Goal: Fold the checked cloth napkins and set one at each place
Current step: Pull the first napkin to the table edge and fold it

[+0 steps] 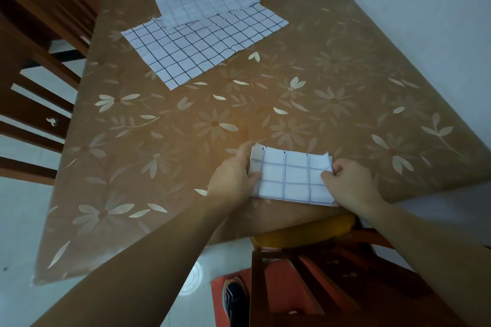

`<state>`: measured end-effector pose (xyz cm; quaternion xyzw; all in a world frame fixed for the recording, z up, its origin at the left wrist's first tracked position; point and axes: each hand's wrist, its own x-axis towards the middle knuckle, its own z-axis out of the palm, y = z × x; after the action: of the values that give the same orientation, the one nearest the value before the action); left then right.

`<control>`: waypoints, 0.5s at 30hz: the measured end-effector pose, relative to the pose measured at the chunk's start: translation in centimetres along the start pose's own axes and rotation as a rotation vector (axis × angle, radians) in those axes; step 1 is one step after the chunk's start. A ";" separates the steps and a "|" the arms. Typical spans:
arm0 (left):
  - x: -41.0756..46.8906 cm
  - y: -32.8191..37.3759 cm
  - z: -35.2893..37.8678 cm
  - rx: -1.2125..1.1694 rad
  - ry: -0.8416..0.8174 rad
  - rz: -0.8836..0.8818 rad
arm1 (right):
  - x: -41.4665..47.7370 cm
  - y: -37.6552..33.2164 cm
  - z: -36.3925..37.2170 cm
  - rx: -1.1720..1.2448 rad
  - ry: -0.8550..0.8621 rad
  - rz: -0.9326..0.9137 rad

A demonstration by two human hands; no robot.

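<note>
The left hand (pixel 233 178) grips the folded napkin (pixel 289 175) at its left edge, thumb on top; the right hand (pixel 350 183) pinches its right edge. The napkin lies by the near edge of the counter (pixel 186 127). Three flat napkins (pixel 202 45) overlap at the far end, near a chair (pixel 39 61).

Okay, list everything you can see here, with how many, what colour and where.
Folded white cloth napkin with dark checks: one, white and dark blue, at the near table edge.
Unfolded white checked cloth napkins: three, white with dark grid, overlapping at the far end.
Brown table cover with pale flower print: one, brown and cream, over the table.
Dark wooden chairs: at least two, reddish brown, left of the table and below its near edge.
Dark shoe: one, on the floor by the near chair.
Left hand: one, grips the folded napkin's left edge.
Right hand: one, pinches its right edge.
</note>
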<state>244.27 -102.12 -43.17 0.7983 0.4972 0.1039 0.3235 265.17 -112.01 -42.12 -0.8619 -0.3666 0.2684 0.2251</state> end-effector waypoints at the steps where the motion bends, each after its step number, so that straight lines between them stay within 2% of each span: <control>1: 0.0 0.0 0.1 0.016 0.006 0.007 | 0.0 0.1 0.0 -0.035 0.013 -0.015; 4: 0.1 0.1 0.3 0.122 -0.005 0.024 | -0.1 0.4 0.0 -0.152 0.024 -0.050; 8: -0.4 1.0 0.5 0.311 0.039 0.076 | -0.1 0.7 0.0 -0.185 0.005 -0.060; 12: -0.4 2.2 1.8 0.547 0.043 0.355 | -0.1 0.8 0.0 -0.183 0.006 -0.078; 15: -0.2 3.3 3.1 0.632 -0.084 0.481 | 0.0 0.8 0.1 -0.174 0.028 -0.085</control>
<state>248.05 -104.54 -43.48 0.9557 0.2900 -0.0140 0.0484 265.53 -112.47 -42.62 -0.8655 -0.4217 0.2138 0.1655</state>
